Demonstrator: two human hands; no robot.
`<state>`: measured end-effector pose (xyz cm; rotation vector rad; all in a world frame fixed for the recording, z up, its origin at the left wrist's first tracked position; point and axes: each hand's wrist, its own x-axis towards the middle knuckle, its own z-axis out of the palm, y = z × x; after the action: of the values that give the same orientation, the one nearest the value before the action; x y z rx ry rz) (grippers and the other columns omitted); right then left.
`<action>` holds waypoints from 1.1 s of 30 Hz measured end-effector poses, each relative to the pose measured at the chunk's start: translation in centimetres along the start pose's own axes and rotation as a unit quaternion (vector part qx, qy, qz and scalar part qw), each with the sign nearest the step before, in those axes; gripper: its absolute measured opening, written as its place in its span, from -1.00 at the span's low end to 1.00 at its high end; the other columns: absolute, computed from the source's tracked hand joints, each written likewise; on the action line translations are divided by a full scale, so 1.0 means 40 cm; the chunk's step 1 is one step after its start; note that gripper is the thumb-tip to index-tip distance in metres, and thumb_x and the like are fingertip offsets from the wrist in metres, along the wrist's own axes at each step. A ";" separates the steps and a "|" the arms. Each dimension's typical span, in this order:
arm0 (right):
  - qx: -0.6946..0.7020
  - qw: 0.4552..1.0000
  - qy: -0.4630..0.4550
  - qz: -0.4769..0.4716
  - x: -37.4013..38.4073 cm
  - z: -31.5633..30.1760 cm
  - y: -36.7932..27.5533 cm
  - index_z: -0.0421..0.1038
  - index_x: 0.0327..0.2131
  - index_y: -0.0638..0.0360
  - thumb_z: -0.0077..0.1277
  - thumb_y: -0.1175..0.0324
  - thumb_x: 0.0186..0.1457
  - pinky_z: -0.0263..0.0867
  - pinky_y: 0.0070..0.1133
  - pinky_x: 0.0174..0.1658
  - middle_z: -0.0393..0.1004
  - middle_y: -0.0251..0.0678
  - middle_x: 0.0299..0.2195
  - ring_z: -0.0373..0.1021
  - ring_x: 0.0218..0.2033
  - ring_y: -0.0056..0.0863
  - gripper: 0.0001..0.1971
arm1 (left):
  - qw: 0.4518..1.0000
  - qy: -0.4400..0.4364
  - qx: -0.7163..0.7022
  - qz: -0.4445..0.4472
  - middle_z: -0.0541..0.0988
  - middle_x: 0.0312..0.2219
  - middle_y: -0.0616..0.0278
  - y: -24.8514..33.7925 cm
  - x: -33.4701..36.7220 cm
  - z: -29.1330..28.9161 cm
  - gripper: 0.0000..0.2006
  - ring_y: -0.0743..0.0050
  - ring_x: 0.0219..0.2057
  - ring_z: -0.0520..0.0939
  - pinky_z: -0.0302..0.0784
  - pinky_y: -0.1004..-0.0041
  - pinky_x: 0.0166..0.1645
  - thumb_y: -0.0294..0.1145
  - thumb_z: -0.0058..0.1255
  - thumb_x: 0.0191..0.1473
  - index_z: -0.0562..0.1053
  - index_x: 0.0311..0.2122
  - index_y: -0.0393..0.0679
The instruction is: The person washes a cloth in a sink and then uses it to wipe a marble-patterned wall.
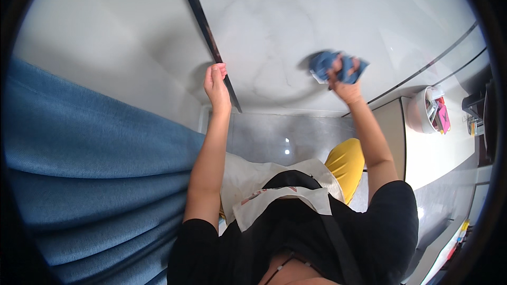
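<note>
A blue cloth [323, 65] is bunched under my right hand [346, 82], whose fingers wrap into it. The cloth lies against a glossy white marble-patterned wall panel [274, 31]; hand and cloth are slightly blurred. My left hand [216, 82] is raised beside a dark vertical strip [203, 21] on the panel's left side. Its fingers are curled together with the tips at the strip, and whether they pinch anything cannot be made out.
A blue curtain [95, 142] hangs in folds on my left. At right stands a white cabinet [441, 158] bearing a white bin [417, 111] of small items, one of them pink. Grey shiny floor [264, 137] shows below the panel.
</note>
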<state>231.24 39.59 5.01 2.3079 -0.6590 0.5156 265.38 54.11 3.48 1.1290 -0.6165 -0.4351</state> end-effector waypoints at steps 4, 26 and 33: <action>0.031 0.928 0.298 0.222 0.206 -0.172 0.196 0.34 -0.08 0.09 0.03 0.24 -0.15 -0.08 -0.11 0.10 0.17 -0.03 0.10 0.07 0.15 -0.02 -0.54 | 1.000 0.007 0.015 0.018 0.47 -0.39 0.32 -0.006 0.022 0.035 -0.73 0.58 -0.32 0.43 0.35 0.50 -0.11 -0.25 -0.25 0.25 0.43 -0.27 -0.23; 0.137 0.960 0.212 0.121 0.137 -0.053 -0.072 0.46 -0.12 -0.12 -0.11 0.38 0.00 -0.12 -0.28 0.23 0.30 -0.46 0.10 0.27 0.09 -0.40 -0.67 | 0.951 -0.075 0.149 0.262 0.42 -0.27 0.11 0.022 -0.072 0.282 -0.83 0.30 -0.25 0.43 0.38 0.33 -0.09 -0.44 -0.24 0.20 0.38 -0.23 -0.27; 0.068 0.971 0.208 0.098 0.133 -0.136 0.183 0.39 -0.09 -0.27 0.03 0.11 -0.15 -0.18 -0.23 0.22 0.22 -0.47 0.13 0.14 0.18 -0.44 -0.56 | 0.750 -0.165 0.299 0.567 0.47 -0.35 0.20 0.100 -0.032 0.392 -0.88 0.20 -0.32 0.44 0.31 0.27 -0.22 -0.44 -0.13 0.09 0.45 -0.28 -0.13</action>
<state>230.24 36.98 15.16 2.1678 -0.6600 1.1321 254.21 45.46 11.49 1.0409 -1.6928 0.7012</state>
